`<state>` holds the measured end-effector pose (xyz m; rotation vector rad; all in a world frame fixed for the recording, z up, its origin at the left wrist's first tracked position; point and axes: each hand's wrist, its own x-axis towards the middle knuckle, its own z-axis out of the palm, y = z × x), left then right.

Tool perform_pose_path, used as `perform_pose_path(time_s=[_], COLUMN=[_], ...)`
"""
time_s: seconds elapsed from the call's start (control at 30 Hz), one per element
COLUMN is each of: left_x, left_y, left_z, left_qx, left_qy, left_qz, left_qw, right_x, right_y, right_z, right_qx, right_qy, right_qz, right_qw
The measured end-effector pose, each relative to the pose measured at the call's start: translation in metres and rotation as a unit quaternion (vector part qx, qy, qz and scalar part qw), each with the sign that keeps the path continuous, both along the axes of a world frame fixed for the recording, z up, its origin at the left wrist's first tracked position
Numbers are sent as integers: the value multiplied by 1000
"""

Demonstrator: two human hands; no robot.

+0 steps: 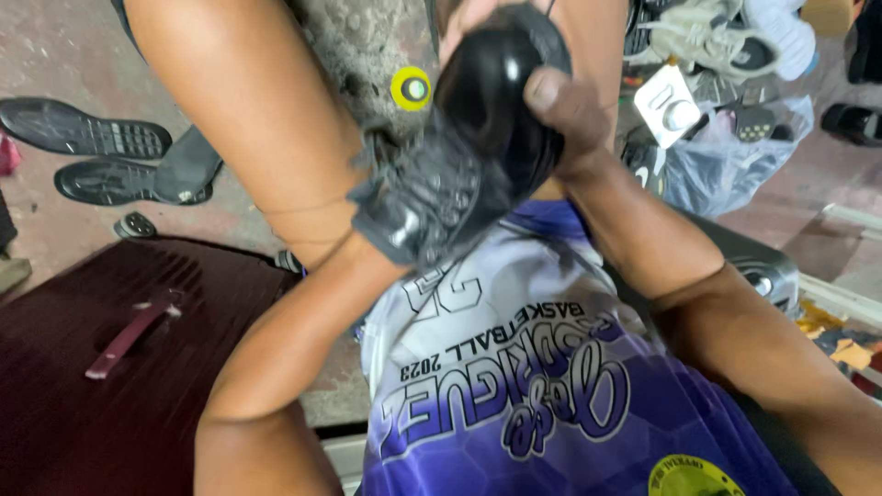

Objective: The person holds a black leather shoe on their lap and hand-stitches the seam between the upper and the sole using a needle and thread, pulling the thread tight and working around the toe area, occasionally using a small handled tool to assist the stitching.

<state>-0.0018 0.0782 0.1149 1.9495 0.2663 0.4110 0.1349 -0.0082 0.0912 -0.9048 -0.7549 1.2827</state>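
A black shiny leather shoe (pixel 496 101) is held up in front of my chest, toe pointing away from me. My right hand (pixel 565 115) grips its toe end, thumb pressed on top. My left forearm (pixel 303 321) runs up into the shoe's grey, frayed opening (pixel 418 207), and my left hand is hidden inside it. My bare knee and thigh (pixel 239 110) rise just left of the shoe. My purple and white jersey (pixel 514 386) fills the bottom of the view.
Two black shoe soles (pixel 87 133) lie on the concrete floor at left. A dark red mat (pixel 83 422) holds a reddish strip (pixel 129 335). A yellow round cap (pixel 411 88) sits by the shoe. Sneakers (pixel 726 41) and a plastic bag (pixel 735 161) lie at upper right.
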Motion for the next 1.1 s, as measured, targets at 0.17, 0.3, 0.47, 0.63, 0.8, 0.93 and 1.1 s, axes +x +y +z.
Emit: perform_pose_path(time_s=[0.17,0.3,0.47,0.63,0.8,0.93,1.1], left_x=[9,-18,-30,-46,-54,-54,-53], left_y=[-18,-19,-4,14,21,16,0], left_z=[-29,-57,-67,-63,-65,-71,-84], left_qx=[-15,-21,-10,7,28,53,91], left_qy=[116,147,158,175,200,225,252], left_qz=[-77,-89,-89,-78,-78,-104,-153], left_qw=[990,985,983,982,976,967,951], right_x=[24,20,0,-11,-2,22,41], right_y=[-8,-4,5,17,25,4,-51], right_z=[0,4,13,30,37,41,61], right_qx=[-7,17,-1,-6,-20,-86,-186], right_qy=[-119,-145,-235,-254,-195,-257,-398], right_qz=[20,35,-27,-39,-51,-179,-184], right_qw=[993,989,972,966,979,946,879])
